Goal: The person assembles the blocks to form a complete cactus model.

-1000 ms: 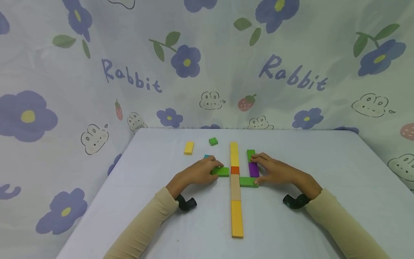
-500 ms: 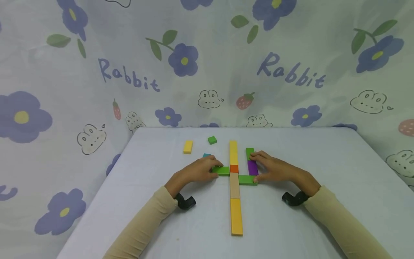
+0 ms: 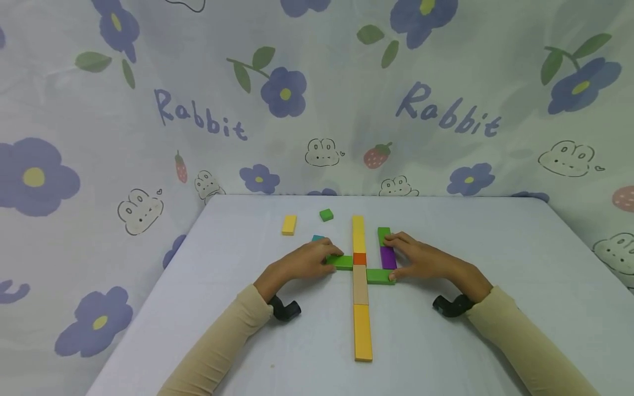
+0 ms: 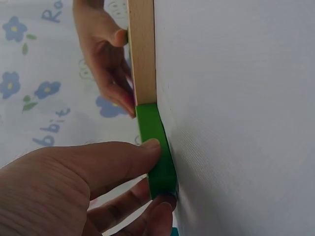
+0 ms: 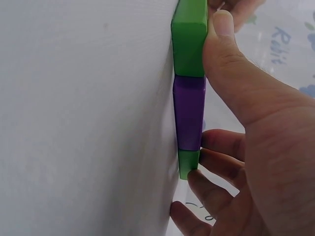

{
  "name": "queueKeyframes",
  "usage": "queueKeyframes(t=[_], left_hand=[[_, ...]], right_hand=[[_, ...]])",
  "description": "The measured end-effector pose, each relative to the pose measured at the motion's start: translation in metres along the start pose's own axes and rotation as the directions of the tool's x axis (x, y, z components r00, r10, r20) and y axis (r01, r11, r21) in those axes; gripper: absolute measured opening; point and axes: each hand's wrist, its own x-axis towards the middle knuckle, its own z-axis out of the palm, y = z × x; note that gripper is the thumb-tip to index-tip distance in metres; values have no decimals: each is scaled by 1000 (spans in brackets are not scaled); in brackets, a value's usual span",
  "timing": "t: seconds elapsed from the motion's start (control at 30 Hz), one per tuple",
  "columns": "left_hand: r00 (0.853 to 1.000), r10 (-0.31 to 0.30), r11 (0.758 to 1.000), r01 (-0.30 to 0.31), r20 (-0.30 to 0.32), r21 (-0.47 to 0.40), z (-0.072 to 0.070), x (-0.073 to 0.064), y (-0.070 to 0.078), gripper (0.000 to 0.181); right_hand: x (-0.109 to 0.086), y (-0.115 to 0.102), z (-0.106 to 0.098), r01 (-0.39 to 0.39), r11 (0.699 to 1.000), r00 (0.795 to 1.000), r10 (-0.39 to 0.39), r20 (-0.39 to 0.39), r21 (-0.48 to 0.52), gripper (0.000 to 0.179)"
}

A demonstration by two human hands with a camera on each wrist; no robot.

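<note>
My left hand point(image 3: 308, 260) pinches a long green block point(image 4: 155, 145), thumb on one face and fingers at its outer end. Its other end meets the column of flat blocks, at the light wooden block point(image 3: 360, 284). My right hand point(image 3: 422, 258) rests over the blocks right of the column. Its thumb lies on another long green block point(image 3: 379, 276), which sticks out to the right. The other fingers are spread along a purple block point(image 5: 189, 113) and a smaller green block point(image 5: 189, 163) set end to end behind it.
In the column, yellow blocks point(image 3: 358, 234) and an orange block point(image 3: 359, 258) stand beyond the wooden one, a long amber block point(image 3: 362, 333) nearer. A loose yellow block point(image 3: 289, 225), small green block point(image 3: 326, 215) and partly hidden blue block point(image 3: 318, 238) lie at the back left.
My left hand has slid its green block slightly right, closing the small gap to the column. The right hand keeps its place, with its thumb on the other long green block.
</note>
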Motion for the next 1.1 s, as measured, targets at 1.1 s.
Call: queueKeyframes(t=[1.1], left_hand=[[1000,-5,1000,5,-1,3,1,1,0,37]], right_hand=[[-2,-4,-3,9,1000,1000,-9,3,-8,90]])
